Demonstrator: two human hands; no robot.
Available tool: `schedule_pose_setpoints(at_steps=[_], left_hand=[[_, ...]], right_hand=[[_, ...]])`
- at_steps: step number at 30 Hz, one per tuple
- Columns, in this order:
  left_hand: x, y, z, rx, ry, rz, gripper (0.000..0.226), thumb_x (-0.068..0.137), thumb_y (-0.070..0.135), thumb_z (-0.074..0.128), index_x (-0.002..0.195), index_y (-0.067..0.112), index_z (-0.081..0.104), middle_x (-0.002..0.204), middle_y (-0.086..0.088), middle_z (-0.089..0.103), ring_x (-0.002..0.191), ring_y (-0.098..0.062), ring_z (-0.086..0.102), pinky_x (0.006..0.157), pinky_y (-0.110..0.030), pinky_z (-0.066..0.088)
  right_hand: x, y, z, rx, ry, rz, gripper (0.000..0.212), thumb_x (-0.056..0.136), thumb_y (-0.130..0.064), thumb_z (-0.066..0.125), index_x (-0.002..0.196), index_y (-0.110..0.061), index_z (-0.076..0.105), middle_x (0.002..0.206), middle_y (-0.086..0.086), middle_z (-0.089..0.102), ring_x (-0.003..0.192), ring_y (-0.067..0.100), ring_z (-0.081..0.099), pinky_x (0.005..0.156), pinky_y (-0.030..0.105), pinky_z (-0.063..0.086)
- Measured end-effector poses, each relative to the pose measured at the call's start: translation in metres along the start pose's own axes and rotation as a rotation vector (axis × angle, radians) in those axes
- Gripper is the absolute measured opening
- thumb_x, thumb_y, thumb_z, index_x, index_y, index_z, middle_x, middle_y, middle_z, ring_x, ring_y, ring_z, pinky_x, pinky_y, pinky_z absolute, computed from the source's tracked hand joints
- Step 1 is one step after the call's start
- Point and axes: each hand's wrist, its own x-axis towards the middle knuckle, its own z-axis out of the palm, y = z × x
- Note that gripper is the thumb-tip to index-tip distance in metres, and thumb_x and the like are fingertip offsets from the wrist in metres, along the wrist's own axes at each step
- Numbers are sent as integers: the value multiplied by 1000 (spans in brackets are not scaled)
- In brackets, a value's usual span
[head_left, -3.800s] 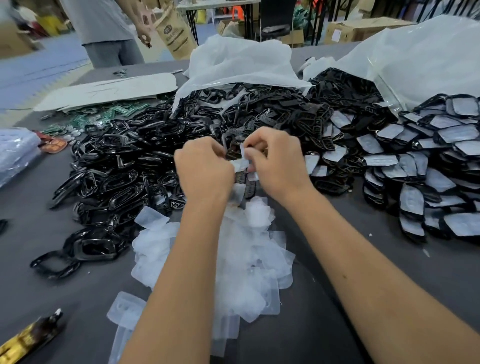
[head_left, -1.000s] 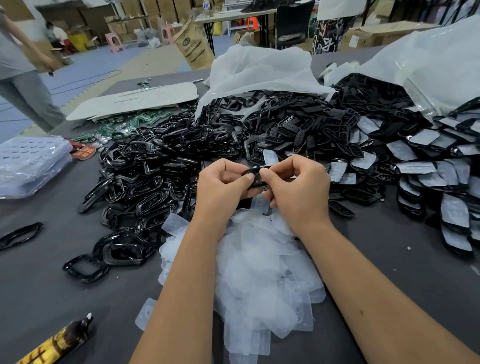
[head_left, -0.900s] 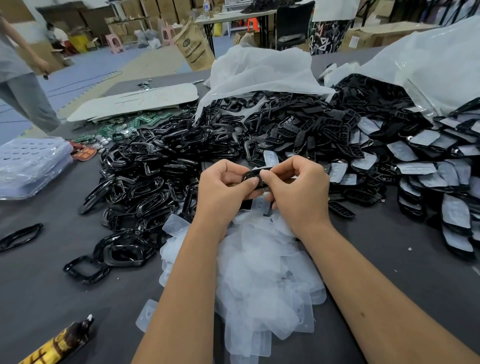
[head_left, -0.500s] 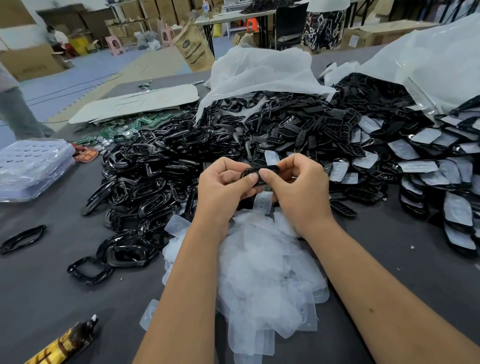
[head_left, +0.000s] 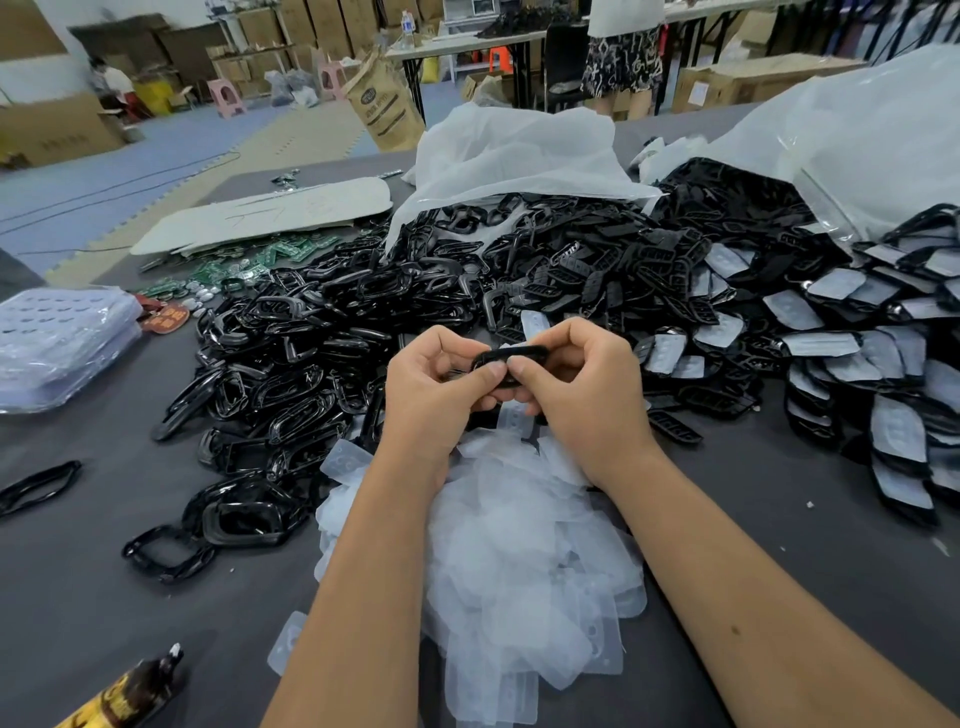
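Both my hands meet at the middle of the view over the table. My left hand (head_left: 434, 387) and my right hand (head_left: 582, 387) together pinch one small black plastic frame (head_left: 511, 358), thumbs pressed on its near side. A translucent white pad (head_left: 511, 418) hangs just under the frame; how it is attached is hidden by my fingers. Below my wrists lies a heap of similar translucent pads (head_left: 519, 571). A large pile of glossy black frames (head_left: 311, 353) spreads to the left and behind my hands.
Black parts fitted with grey pads (head_left: 857, 353) are stacked at right, under a white plastic bag (head_left: 857, 135). Green circuit boards (head_left: 234, 265), a cardboard sheet (head_left: 270, 213), bagged trays (head_left: 57, 343) and a brown bottle (head_left: 135, 691) lie at left. People stand in the background.
3.8 s ago my hands worked a translucent pad; now they hold a black frame. Over the last second the hands stayed nearly still, and a person at far left walked out of view.
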Motion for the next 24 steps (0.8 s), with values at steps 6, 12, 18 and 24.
schedule_pose_setpoints(at_steps=[6, 12, 18, 24], left_hand=[[0, 0, -2, 31, 34, 36, 23, 84, -11, 75, 82, 9, 65, 78, -5, 77, 58, -16, 71, 51, -18, 50], [2, -2, -1, -7, -38, 15, 24, 86, -13, 72, 86, 7, 59, 93, -16, 79, 62, -20, 74, 53, -18, 50], [3, 0, -2, -45, -14, -13, 25, 85, -14, 72, 84, 7, 59, 77, -12, 76, 59, -20, 72, 51, -18, 48], [1, 4, -2, -121, 0, -86, 28, 84, -13, 71, 76, 12, 63, 76, -13, 74, 58, -20, 71, 50, -17, 50]], right_hand=[[0, -4, -1, 55, -57, -8, 13, 89, 3, 73, 92, -7, 64, 82, 17, 73, 74, 36, 74, 67, 43, 62], [-1, -8, -2, 56, -73, 22, 17, 90, 6, 69, 91, -7, 59, 78, 40, 59, 65, 47, 64, 65, 44, 60], [2, -9, -3, 248, -139, 112, 19, 91, 10, 68, 90, -9, 65, 71, 3, 66, 61, 13, 63, 57, 21, 51], [2, -11, -3, 313, -122, 149, 10, 95, 7, 65, 93, -2, 70, 68, 7, 63, 58, 13, 57, 52, 23, 46]])
